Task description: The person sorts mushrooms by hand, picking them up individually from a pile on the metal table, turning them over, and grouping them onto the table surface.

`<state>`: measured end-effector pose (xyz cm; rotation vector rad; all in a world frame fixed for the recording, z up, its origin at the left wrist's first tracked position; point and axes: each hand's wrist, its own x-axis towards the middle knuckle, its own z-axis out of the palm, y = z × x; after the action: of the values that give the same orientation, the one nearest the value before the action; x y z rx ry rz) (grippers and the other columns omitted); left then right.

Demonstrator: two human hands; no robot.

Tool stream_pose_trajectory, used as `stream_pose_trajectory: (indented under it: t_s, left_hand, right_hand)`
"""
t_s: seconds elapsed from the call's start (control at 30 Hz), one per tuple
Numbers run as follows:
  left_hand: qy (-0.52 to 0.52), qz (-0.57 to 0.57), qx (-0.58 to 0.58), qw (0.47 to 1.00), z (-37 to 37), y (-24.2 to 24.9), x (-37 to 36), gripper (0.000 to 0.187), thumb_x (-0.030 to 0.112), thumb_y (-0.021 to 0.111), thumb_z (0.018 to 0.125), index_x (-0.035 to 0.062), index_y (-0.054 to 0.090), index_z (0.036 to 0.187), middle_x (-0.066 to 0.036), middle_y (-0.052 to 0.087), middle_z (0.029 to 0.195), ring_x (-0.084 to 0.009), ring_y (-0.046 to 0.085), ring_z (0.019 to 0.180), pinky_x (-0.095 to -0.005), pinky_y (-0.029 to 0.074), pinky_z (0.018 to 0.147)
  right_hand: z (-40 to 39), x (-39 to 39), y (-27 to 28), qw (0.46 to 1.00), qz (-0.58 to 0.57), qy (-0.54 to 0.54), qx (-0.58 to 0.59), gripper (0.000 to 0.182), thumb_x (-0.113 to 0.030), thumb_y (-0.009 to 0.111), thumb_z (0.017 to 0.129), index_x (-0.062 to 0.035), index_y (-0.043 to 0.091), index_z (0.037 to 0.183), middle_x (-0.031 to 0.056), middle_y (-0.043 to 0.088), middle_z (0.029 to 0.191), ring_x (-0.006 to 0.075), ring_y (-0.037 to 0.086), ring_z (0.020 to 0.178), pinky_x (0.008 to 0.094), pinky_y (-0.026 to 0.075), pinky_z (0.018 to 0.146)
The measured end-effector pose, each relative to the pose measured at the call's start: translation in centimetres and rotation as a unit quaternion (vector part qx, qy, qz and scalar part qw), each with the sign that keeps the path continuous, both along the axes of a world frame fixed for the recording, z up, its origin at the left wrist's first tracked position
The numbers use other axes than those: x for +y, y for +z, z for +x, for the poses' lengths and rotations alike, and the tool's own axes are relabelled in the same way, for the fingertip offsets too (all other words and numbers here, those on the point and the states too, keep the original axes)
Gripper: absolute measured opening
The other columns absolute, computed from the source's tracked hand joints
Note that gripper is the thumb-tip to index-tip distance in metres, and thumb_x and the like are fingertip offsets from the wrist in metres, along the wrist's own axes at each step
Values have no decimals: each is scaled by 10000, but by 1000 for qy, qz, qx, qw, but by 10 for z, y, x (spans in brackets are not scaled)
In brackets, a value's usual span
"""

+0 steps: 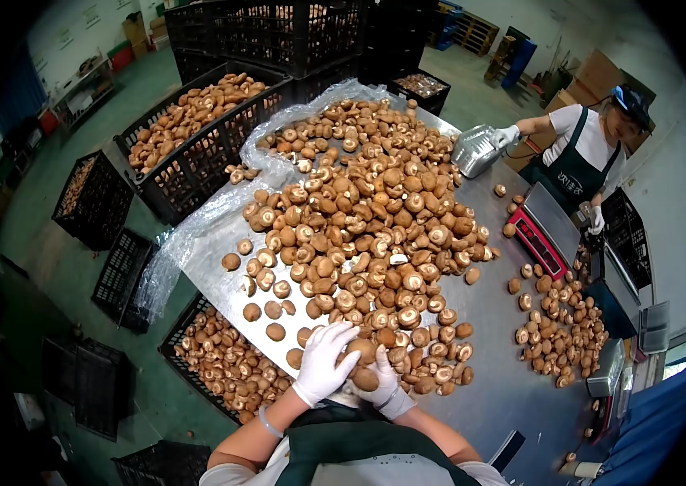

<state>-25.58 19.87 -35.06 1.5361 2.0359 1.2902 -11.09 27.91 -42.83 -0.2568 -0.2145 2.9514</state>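
Observation:
My white-gloved left hand point(325, 362) and my gloved right hand point(385, 387) are close together at the near edge of the mushroom pile. Between them are brown-capped shiitake mushrooms point(365, 378), one above another, with the fingers of both hands curled around them. Part of my right hand's grip is hidden behind the caps. Just beyond my hands spreads a large heap of shiitake mushrooms point(391, 202), some cap up and others showing pale stems. The heap lies on a metal table point(472, 421).
A co-worker point(573, 158) across the table holds a metal scoop point(476, 151) at the heap. Near that person stands a red scale point(541, 243). A smaller mushroom pile point(557, 324) lies at right. Black crates point(185, 174) and clear plastic sheeting point(166, 267) border the left side.

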Motion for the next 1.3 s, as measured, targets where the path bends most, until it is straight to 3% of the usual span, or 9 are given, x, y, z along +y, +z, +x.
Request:
stream_pose_trajectory:
  t_s: [0.37,0.5,0.57,0.67,0.77,0.9,0.97,1.17,1.3]
  left_hand:
    - [-48,-10,-110,993,-3,-27,0,406,254,543,907,16,527,1235,-191,530,1244,-346,492,1162,-390,380,996]
    - [-27,-25,-127,991,-12,-31,-8,335,195,564,899,47,561,1199,-164,576,1179,-322,540,1105,-377,416,958]
    - [-15,-28,-136,990,-17,-35,-12,327,195,575,891,53,571,1186,-157,590,1152,-317,550,1081,-374,425,946]
    - [39,-29,-131,990,-24,-47,-14,281,181,601,868,46,608,1115,-156,607,1113,-318,562,1045,-371,442,923]
    - [74,-20,-113,991,-36,-59,-14,278,179,612,852,40,613,1093,-152,609,1110,-322,563,1047,-372,442,923]
    - [114,-19,4,993,-62,-64,1,284,186,617,835,46,630,1082,-161,596,1163,-336,537,1105,-400,425,954]
    - [137,-39,53,988,-76,-71,12,319,218,616,833,52,626,1105,-159,582,1197,-369,502,1147,-432,393,989]
    - [176,-40,85,980,-112,-84,36,266,119,545,845,35,625,1085,-166,605,1147,-352,534,1105,-414,427,949]
    - [276,56,77,956,-157,-71,38,199,75,510,863,21,629,1013,-169,625,1032,-352,575,959,-415,442,885]
  right_hand:
    - [53,123,41,898,-92,-410,-126,659,-503,563,873,-25,429,1305,158,537,1182,229,611,889,285,589,619]
    - [133,232,44,768,-203,-607,-15,759,-494,607,846,25,364,1343,201,458,1324,300,519,1162,351,559,850]
    - [198,304,-8,676,-51,-733,-56,840,-482,625,837,56,278,1381,228,391,1384,328,424,1266,379,477,985]
    - [204,306,9,709,-141,-682,-114,824,-415,595,882,81,196,1405,228,345,1421,339,407,1282,400,431,1025]
    - [151,265,3,801,130,-545,-209,669,-349,588,898,43,320,1369,214,478,1295,322,529,1142,362,495,941]
    - [0,175,75,775,395,-264,-417,502,-329,554,908,-6,482,1286,187,517,1281,248,567,1101,307,496,903]
    - [-54,146,82,713,589,-117,-362,512,-335,590,877,-37,502,1284,163,509,1300,255,553,1124,342,478,929]
    - [-178,107,26,283,938,-9,-200,618,-423,691,738,-168,525,1276,181,390,1389,390,393,1258,539,356,998]
    - [-168,105,-8,304,939,-2,-157,466,-339,669,747,-137,561,1153,133,507,1206,364,446,1157,498,427,911]
